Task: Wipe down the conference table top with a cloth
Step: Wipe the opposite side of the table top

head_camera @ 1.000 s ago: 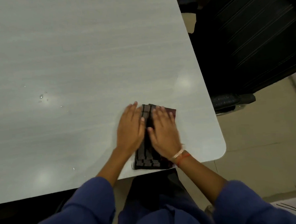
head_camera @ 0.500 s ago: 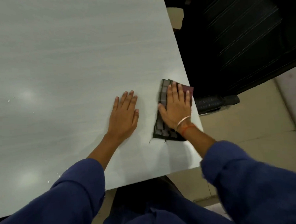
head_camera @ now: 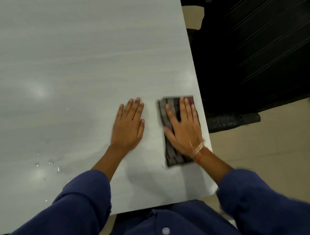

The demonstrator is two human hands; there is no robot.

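One table (head_camera: pixel 75 58) is seen, with one folded cloth (head_camera: pixel 171 159) laid by its right edge. Two hands are counted on it: one left hand (head_camera: pixel 128 127), one right hand (head_camera: pixel 183 132). One black chair (head_camera: pixel 254 49) is placed beyond that edge. Several water drops (head_camera: pixel 49 164) are scattered toward the near edge.

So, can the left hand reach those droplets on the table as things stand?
Probably yes: the left hand rests flat on the table, with only bare tabletop between it and the droplets to its left. The cloth, though, is under the right hand.
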